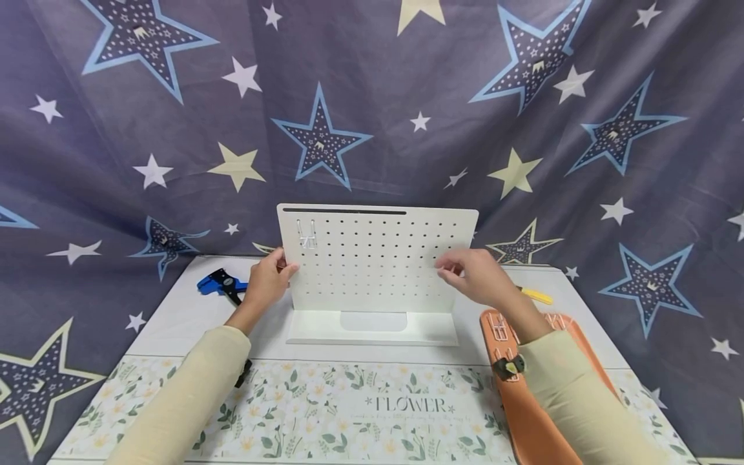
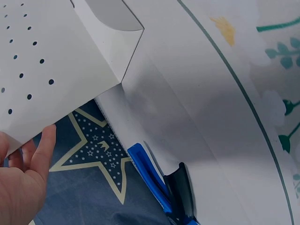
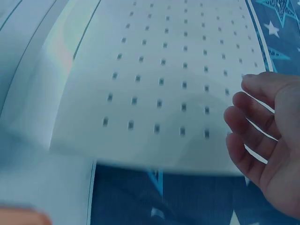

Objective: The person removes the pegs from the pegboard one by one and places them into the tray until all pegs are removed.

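A white pegboard stand point(image 1: 378, 297) with rows of small holes stands upright on the table. White wire hooks point(image 1: 307, 236) hang at its upper left. My left hand point(image 1: 270, 278) holds the board's left edge, thumb in front and fingers behind; the left wrist view shows its fingers point(image 2: 44, 150) at that edge. In front of the board's right part is my right hand point(image 1: 473, 274), its fingers loosely bent. The right wrist view shows nothing in those fingers point(image 3: 251, 112); whether they touch the board I cannot tell.
On the right, an orange tray point(image 1: 517, 413) holds several white wire hooks, partly hidden under my right forearm. A yellow-handled tool point(image 1: 536, 296) lies behind it. A blue and black plier-like tool point(image 1: 223, 284) lies left of the board. A star-patterned curtain point(image 1: 372, 161) hangs behind.
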Motion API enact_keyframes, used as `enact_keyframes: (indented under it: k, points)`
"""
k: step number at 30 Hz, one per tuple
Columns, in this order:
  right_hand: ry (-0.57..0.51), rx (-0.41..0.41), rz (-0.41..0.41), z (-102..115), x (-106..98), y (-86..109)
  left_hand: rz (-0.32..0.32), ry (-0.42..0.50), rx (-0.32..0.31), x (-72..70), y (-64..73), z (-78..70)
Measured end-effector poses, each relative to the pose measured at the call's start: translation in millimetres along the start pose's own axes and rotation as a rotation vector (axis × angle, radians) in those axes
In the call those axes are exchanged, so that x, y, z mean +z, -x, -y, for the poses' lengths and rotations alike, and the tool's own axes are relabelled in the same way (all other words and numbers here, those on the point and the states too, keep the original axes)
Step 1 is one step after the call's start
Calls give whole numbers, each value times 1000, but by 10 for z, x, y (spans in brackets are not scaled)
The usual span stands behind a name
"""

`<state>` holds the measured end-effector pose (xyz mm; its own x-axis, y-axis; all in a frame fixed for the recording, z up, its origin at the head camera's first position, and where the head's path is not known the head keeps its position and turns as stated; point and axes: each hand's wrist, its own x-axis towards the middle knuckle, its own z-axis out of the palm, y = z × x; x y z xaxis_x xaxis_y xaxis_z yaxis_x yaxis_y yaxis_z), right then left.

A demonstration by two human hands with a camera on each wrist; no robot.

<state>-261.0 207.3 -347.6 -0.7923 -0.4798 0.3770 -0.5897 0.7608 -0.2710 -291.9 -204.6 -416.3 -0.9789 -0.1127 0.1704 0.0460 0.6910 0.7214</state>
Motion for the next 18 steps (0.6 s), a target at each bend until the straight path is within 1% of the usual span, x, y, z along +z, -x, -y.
enact_keyframes:
  k: [5,13,18]
  points:
    - [-12,-52,-48,225,200,-248,-6,0,14,7,6,15]
    - [-11,-56,-84,674,499,-693,-6,-10,29,19,10,40]
    - [-3,-96,-176,938,695,-952,-9,-8,33,18,4,28]
